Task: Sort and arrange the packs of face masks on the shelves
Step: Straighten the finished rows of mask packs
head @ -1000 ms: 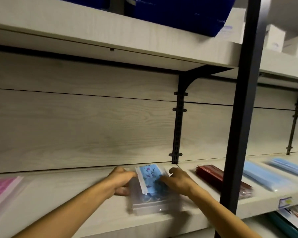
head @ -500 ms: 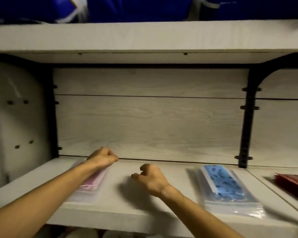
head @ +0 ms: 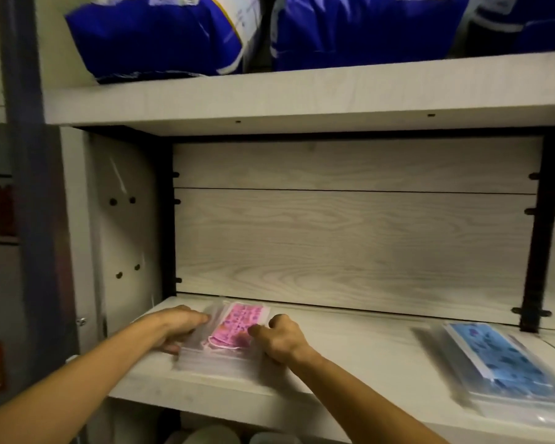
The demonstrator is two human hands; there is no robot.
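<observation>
Pink pack position: a stack of clear bags holding pink patterned masks is seen lying flat on the lower shelf, at its left end, near the side panel.
Left hand: the left hand is laid against the stack's left edge, fingers curled onto the plastic, thumb low at the near corner; contact is noted, but a firm grip cannot be told.
Right hand: the right hand is pressed to the stack's right edge, fingers bent, fingertips touching the top bag.
Relation: the stack is bracketed between the two hands, one at each side.
Blue pack position: a stack of blue patterned masks is seen on the same shelf, well apart to the right.
Counts: two stacks are counted; bags per stack cannot be told, owing to blur.
Upper shelf: two blue sacks are noted, with part of a third at the right edge.
</observation>
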